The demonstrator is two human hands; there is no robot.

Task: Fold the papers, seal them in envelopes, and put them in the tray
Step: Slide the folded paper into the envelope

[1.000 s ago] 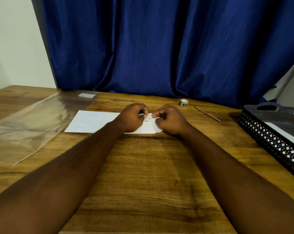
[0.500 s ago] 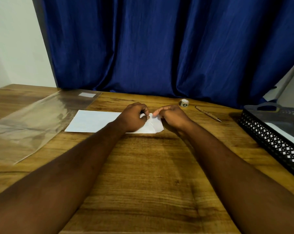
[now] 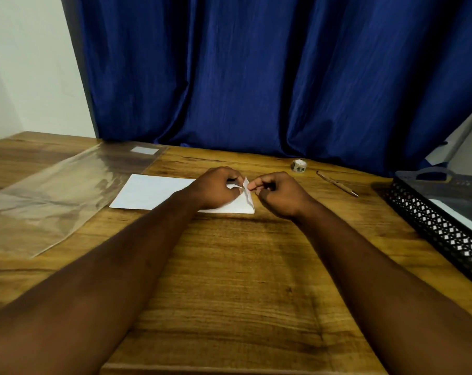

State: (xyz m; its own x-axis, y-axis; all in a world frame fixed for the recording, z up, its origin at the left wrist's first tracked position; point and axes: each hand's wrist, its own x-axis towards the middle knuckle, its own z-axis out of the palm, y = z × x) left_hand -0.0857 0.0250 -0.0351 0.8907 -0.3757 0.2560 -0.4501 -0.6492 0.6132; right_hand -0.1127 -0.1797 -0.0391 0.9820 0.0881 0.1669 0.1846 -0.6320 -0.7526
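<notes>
Counting one white envelope (image 3: 153, 192) flat mid-table (image 3: 229, 266), pointed flap (image 3: 246, 188) raised at its right end and pinched by curled fingertips of left hand (image 3: 218, 189) and right hand (image 3: 278, 194), plus one black mesh tray (image 3: 432, 228) far right, one tape roll (image 3: 299, 165), one pen (image 3: 337, 183), one clear plastic sleeve (image 3: 53, 196).

Blue curtain (image 3: 256, 77) behind wooden table (image 3: 229, 280); clear plastic sleeve (image 3: 53, 196) flat at left; pen (image 3: 337, 183) lying right.

I can read no words or numbers anywhere. On my desk (image 3: 229, 266), the small tape roll (image 3: 299, 165) at one o'clock carries a dark label (image 3: 300, 169), too small to read. The white sticker (image 3: 145, 150) on the clear plastic sleeve (image 3: 53, 196) at ten o'clock looks blank.
</notes>
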